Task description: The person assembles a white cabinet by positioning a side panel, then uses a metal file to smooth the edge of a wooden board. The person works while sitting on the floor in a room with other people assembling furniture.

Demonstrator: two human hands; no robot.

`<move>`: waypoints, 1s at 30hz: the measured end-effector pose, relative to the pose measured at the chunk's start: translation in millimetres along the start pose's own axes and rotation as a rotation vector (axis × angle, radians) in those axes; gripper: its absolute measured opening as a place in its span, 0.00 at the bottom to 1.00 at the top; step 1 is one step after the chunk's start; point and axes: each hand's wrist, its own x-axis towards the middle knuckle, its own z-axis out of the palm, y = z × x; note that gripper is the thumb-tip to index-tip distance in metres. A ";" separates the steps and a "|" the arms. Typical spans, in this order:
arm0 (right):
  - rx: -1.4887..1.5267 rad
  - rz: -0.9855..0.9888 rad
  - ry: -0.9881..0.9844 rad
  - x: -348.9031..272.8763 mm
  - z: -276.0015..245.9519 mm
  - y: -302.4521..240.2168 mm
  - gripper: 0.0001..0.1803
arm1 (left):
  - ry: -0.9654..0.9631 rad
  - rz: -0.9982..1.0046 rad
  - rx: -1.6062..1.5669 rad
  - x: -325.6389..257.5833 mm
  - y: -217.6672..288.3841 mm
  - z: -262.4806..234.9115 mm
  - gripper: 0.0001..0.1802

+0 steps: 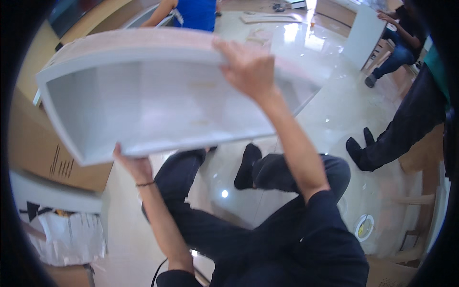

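I have the long white case up in front of me, its open side facing my view and its length tilted, above the outstretched legs and the glossy floor. My left grip holds the case's lower edge near the left end, thumb showing at the rim; a dark band circles that wrist. My right grip is closed over the upper edge, fingers blurred, and its forearm crosses in front of the case's right part. On my left I see a cardboard box and, nearer, a white bag. At upper right a seated person touches a white panel; a white ring lies at lower right.
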 end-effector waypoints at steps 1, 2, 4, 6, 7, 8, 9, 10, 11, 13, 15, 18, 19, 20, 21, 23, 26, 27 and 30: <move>-0.051 -0.056 -0.048 9.5 -4.2 6.4 0.30 | 0.079 -0.043 0.093 -4.8 -12.8 4.3 0.35; -0.076 -0.114 -0.058 17.2 -4.7 11.3 0.30 | 0.018 -0.171 0.046 -12.4 -19.7 3.9 0.34; -0.067 -0.186 -0.158 35.9 -4.0 10.0 0.23 | -0.016 -0.343 -0.117 -11.4 -44.5 -0.1 0.31; -0.040 -0.210 -0.367 46.0 -6.6 7.8 0.11 | 0.079 -0.436 -0.251 -10.4 -91.3 -0.9 0.29; -0.065 -0.318 -0.306 44.5 -4.6 11.2 0.16 | 0.145 -0.478 -0.284 -15.5 -114.6 7.7 0.28; -0.088 -0.427 -0.240 43.2 -1.0 16.7 0.23 | 0.131 -0.586 -0.384 -15.8 -136.9 7.8 0.30; -0.113 -0.533 -0.161 42.0 3.6 22.6 0.30 | 0.104 -0.685 -0.483 -12.9 -157.7 7.9 0.31; -0.124 -0.548 -0.203 34.8 9.3 27.6 0.31 | 0.110 -0.706 -0.507 -16.7 -176.0 9.4 0.33; -0.144 -0.567 -0.259 22.5 9.5 34.7 0.32 | 0.116 -0.742 -0.538 -27.4 -196.4 15.0 0.35; -0.165 -0.568 -0.359 5.3 10.4 42.8 0.31 | 0.170 -0.773 -0.600 -36.5 -223.9 14.9 0.36; -0.183 -0.549 -0.470 -10.7 7.0 48.5 0.30 | 0.198 -0.794 -0.615 -44.5 -251.0 7.9 0.37; -0.198 -0.479 -0.598 -46.4 4.4 62.7 0.33 | 0.139 -0.754 -0.465 -43.6 -272.5 -2.5 0.38; -0.199 -0.453 -0.621 -56.2 1.7 67.0 0.34 | 0.151 -0.761 -0.474 -41.0 -276.1 1.4 0.37; -0.195 -0.424 -0.650 -65.0 1.1 70.3 0.34 | 0.168 -0.772 -0.479 -40.1 -279.4 1.6 0.35; -0.187 -0.395 -0.671 -72.5 2.1 76.4 0.35 | 0.192 -0.783 -0.479 -42.2 -284.0 0.9 0.34; -0.169 -0.337 -0.711 -85.8 6.9 87.0 0.36 | 0.202 -0.763 -0.436 -46.2 -293.8 2.0 0.33; -0.161 -0.332 -0.735 -105.1 11.1 89.2 0.37 | 0.215 -0.765 -0.448 -53.3 -310.5 -10.5 0.32; -0.163 -0.335 -0.748 -109.9 11.5 90.1 0.37 | 0.215 -0.774 -0.469 -57.4 -316.1 -13.5 0.32; -0.168 -0.369 -0.770 -121.6 15.8 89.4 0.36 | 0.244 -0.751 -0.427 -70.8 -327.5 -22.1 0.33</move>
